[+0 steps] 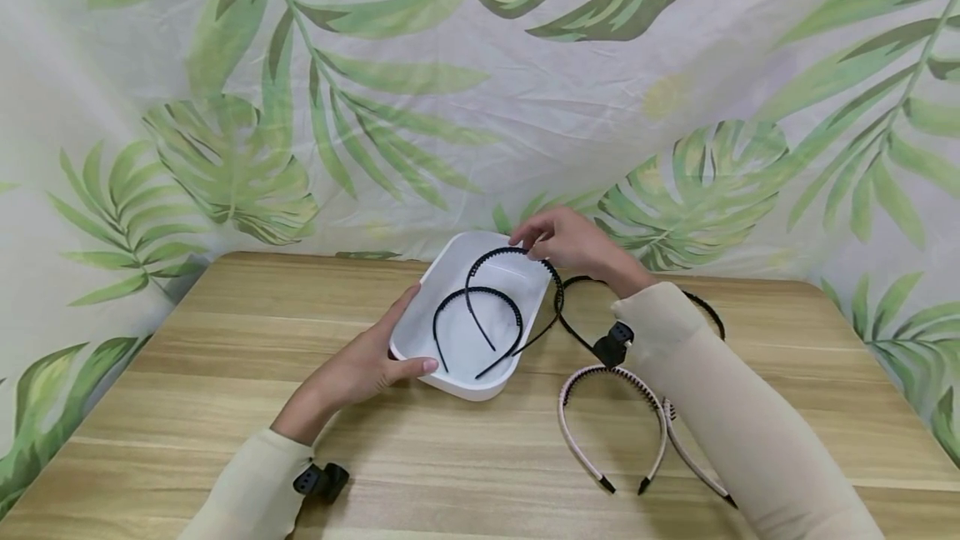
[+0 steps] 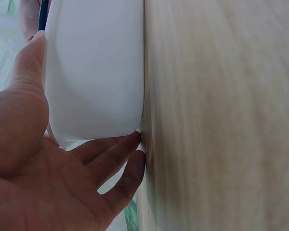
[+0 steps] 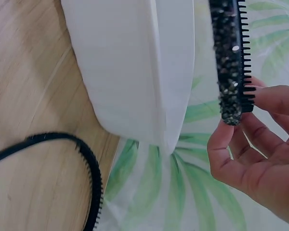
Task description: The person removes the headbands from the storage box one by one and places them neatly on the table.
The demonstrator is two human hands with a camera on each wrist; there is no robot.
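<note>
My left hand (image 1: pixel 367 363) grips the near left side of a white plastic tray (image 1: pixel 459 388), the thumb on its rim and the other fingers against the outer wall. Over the tray, my right hand (image 1: pixel 572 244) pinches a black toothed headband (image 1: pixel 476 265) near the top of its arc. Its outer face looks glittery in the right wrist view, where the headband (image 3: pixel 226 62) hangs between thumb and fingertips. Another black headband (image 1: pixel 480 289) lies inside the tray. The held band's ends point down over the tray and its right rim.
Black headband parts (image 1: pixel 581 279) show on the wooden table (image 1: pixel 225 390) right of the tray, partly behind my right forearm. A pink headband (image 1: pixel 567 427) lies nearer me, with a second pink one (image 1: pixel 693 461) partly under the sleeve. A leaf-print cloth (image 1: pixel 405 148) hangs behind.
</note>
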